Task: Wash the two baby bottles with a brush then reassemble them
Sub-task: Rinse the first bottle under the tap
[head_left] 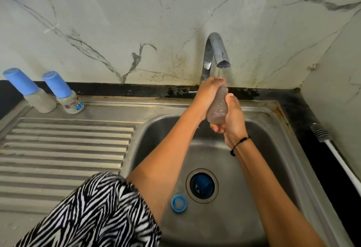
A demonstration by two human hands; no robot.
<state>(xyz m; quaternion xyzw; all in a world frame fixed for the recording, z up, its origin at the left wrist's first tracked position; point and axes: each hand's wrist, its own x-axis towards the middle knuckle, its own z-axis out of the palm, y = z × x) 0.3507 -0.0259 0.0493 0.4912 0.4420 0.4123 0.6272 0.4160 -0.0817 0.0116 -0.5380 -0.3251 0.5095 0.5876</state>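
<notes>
Leftmost, two capped bottles (52, 92) stand on the steel drainboard (64, 149) below a marble wall. Over the sink (273, 149), the left hand (207, 92) grips the open bottle's (218, 108) neck under the tap (216, 51); the right hand (232, 118) clasps its base.

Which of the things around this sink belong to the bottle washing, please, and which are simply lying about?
Part of the job:
- clear bottle, held under the tap by left hand and right hand
- brush on the counter, right
- blue ring in the sink
- blue part in the drain

Lying about:
- two capped bottles beside the ribbed drainer; nothing shows they need washing
</notes>
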